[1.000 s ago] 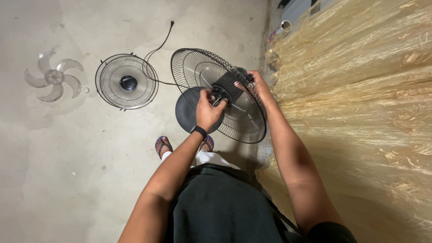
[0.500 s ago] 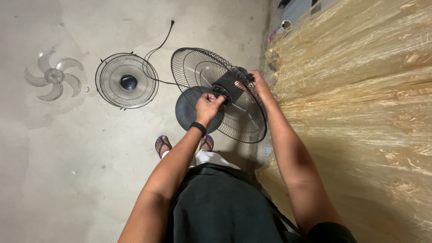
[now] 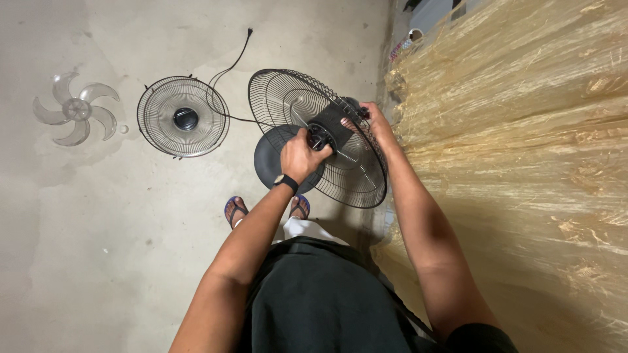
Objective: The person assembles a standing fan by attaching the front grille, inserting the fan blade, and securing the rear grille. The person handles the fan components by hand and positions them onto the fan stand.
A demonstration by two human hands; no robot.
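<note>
A black standing fan with only its rear wire guard [image 3: 297, 98] attached stands on a round black base [image 3: 269, 163] in front of me. My left hand [image 3: 299, 155] is closed around the small black nut at the guard's centre hub [image 3: 326, 134]. My right hand [image 3: 369, 121] grips the motor housing behind the guard. A black band sits on my left wrist.
The fan's front guard [image 3: 183, 117] lies flat on the concrete floor to the left, and the clear plastic blade [image 3: 75, 111] lies further left. A black power cord [image 3: 232, 65] trails away. Straw-coloured fibre sheeting [image 3: 523, 144] fills the right side. My sandalled feet [image 3: 237, 210] are below.
My left hand has turned at the hub, its fingers closing more tightly over the centre nut. My right hand and the fan have stayed put.
</note>
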